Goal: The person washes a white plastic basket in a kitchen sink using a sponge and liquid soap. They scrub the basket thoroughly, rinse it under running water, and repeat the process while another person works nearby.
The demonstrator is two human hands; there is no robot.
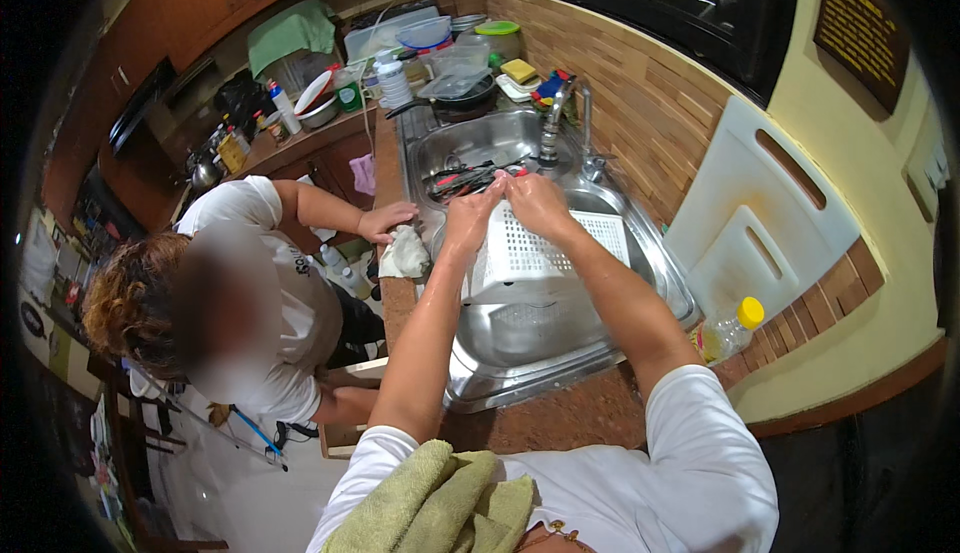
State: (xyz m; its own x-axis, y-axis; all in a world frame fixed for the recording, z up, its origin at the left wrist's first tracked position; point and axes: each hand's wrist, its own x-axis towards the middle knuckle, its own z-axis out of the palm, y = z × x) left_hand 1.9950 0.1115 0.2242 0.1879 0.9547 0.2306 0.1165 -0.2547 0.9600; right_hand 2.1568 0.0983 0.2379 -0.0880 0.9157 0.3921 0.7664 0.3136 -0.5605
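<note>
My left hand (472,217) and my right hand (537,202) meet at the fingertips above the divider of a double stainless-steel sink (495,339). Their fingers are bent together, and whether something small is between them is hidden. Both hands and forearms look wet. Just below them, a white perforated plastic basket (536,249) lies tilted over the nearer basin. A pile of utensils (465,180), some with red and black handles, lies in the farther basin, right beyond my fingertips.
A co-worker (300,283) stands at the left, one hand (388,221) by a white cloth (406,253) on the counter edge. The faucet (551,129) rises behind the basins. White cutting boards (757,200) lean at right, near a yellow-capped bottle (727,331). A frying pan (457,102) sits beyond.
</note>
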